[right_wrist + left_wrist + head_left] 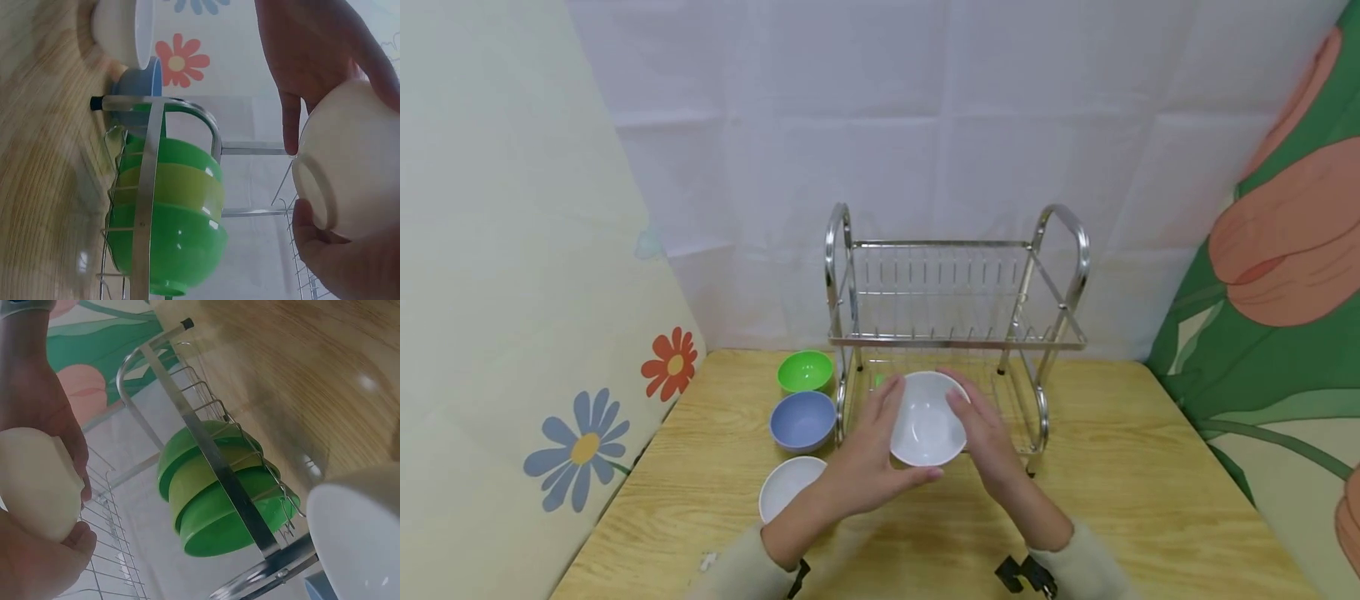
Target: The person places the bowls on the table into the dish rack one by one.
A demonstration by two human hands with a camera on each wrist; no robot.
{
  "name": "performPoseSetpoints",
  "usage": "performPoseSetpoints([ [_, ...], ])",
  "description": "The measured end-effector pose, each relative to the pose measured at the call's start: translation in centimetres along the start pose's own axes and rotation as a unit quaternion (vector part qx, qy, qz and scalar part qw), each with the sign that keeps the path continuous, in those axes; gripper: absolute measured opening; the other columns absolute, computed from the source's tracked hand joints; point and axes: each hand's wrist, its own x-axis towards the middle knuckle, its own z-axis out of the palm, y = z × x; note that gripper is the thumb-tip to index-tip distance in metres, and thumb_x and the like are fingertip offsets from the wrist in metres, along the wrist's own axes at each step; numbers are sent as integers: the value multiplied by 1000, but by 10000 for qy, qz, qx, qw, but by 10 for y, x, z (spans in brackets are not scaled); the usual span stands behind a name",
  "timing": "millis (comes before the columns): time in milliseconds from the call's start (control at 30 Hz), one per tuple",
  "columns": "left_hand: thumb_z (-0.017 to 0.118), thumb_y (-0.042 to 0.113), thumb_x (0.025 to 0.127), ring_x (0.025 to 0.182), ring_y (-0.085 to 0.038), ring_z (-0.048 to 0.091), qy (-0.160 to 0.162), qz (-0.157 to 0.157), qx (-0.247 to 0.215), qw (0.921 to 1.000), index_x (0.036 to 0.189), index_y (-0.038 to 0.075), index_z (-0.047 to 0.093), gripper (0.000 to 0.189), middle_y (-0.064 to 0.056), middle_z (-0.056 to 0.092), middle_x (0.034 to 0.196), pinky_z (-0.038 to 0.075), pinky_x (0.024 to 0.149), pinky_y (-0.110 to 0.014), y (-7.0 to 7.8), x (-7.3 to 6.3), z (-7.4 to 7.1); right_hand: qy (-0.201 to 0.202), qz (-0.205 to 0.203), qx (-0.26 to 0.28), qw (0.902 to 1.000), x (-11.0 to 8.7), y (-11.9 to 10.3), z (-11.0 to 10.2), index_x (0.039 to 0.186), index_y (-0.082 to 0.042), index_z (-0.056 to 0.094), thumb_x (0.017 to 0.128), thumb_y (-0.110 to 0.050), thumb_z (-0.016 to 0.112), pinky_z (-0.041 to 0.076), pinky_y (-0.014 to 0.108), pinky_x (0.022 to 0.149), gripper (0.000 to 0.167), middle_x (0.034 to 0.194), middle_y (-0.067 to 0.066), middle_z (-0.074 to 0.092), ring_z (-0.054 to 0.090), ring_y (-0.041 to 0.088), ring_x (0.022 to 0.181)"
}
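A white bowl [928,421] is held up in front of the dish rack [958,342], its inside facing the head camera. My left hand [867,457] grips its left side, thumb under the rim. On the other side my right hand [992,437] holds it, with the thumb at the rim. The right wrist view shows the bowl's underside and foot ring [317,190], with fingertips of both hands touching the outside. Inside the rack's lower tier, several green and yellow-green bowls [219,481] stand on edge, nested in a row; in the head view they are mostly hidden.
Left of the rack, a green bowl [806,372], a blue bowl [803,422] and another white bowl [790,486] stand in a line on the wooden table [1150,492]. The left forearm partly covers that white bowl. A white cloth [925,125] hangs behind the rack.
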Motion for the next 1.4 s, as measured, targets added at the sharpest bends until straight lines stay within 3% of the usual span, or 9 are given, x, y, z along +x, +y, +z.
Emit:
performPoseSetpoints([
  [167, 76, 66, 76, 146, -31, 34, 173, 46, 60, 9998, 162, 24, 6, 119, -9, 19, 166, 45, 109, -52, 2, 0, 4, 117, -98, 185, 9997, -1, 0, 3, 145, -18, 49, 107, -31, 40, 58, 33, 78, 41, 131, 15, 58, 65, 18, 96],
  [400, 74, 68, 76, 148, -35, 31, 76, -49, 145, 9999, 162, 23, 4, 120, -10, 17, 167, 43, 109, -56, 4, 0, 8, 246, -234, -56, 9994, -2, 1, 3, 144, -16, 51, 108, -30, 37, 56, 32, 81, 41, 132, 14, 58, 63, 17, 101],
  [600, 73, 71, 75, 147, -35, 34, -35, -39, 319, 9995, 162, 23, 6, 120, -11, 20, 166, 44, 109, -55, 4, 0, 7, 260, -671, -753, 9946, -2, -2, 0, 140, -11, 55, 108, -23, 38, 57, 32, 75, 38, 130, 19, 61, 64, 22, 97],
  [733, 67, 77, 75, 147, -35, 33, -102, -12, 561, 9984, 162, 21, 8, 119, -10, 20, 166, 43, 110, -56, 5, -2, 2, 323, -918, -1359, 9859, -1, -5, -2, 138, -11, 58, 106, -20, 40, 58, 31, 69, 37, 126, 20, 65, 66, 26, 93],
  [867, 59, 82, 77, 147, -34, 35, 78, 56, 982, 9951, 162, 23, 11, 114, -8, 22, 166, 45, 108, -57, 9, -5, -5, 339, -1220, -1860, 9744, 1, -7, -4, 136, -9, 59, 106, -19, 42, 57, 29, 67, 36, 123, 20, 67, 68, 31, 95],
  [1033, 63, 73, 81, 144, -29, 39, 682, 440, 1420, 9865, 159, 23, 25, 101, -6, 30, 162, 44, 109, -55, 15, -7, -20, 377, -1390, -2521, 9569, 2, -8, -9, 135, -11, 60, 106, -22, 43, 58, 35, 71, 35, 127, 18, 67, 67, 36, 103],
  [1167, 65, 67, 83, 145, -26, 35, 1047, 976, 1761, 9739, 157, 18, 30, 96, -8, 31, 160, 40, 114, -53, 20, -8, -34, 447, -1584, -2979, 9403, 3, -10, -15, 134, -9, 60, 106, -22, 43, 57, 46, 79, 35, 127, 18, 67, 67, 37, 108],
  [1400, 60, 67, 86, 139, -33, 37, 1647, 1621, 2101, 9500, 152, 9, 36, 91, -15, 33, 157, 40, 109, -51, 23, -1, -58, 465, -1772, -3362, 9238, 9, -10, -27, 133, -8, 60, 105, -19, 45, 56, 57, 83, 34, 123, 20, 69, 66, 40, 109],
])
